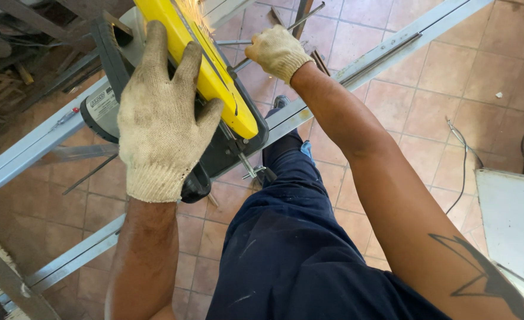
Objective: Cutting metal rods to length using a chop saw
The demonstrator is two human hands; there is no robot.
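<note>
My left hand (158,115), in a cream knitted glove, presses down on the black handle of a chop saw (220,77) with a yellow blade guard. Sparks show at the top of the guard. My right hand (277,52), also gloved, grips a thin metal rod (300,19) that runs up and right from the saw's clamp. The saw sits on long pale metal rails (386,50) crossing the view diagonally. My dark blue trouser leg (286,237) and a shoe are below the saw.
The floor is pinkish tile (451,71). Scrap metal and wood (13,53) are piled at the upper left. A white panel (511,219) lies at the right edge, with a thin cable (463,148) and a black cable beside it.
</note>
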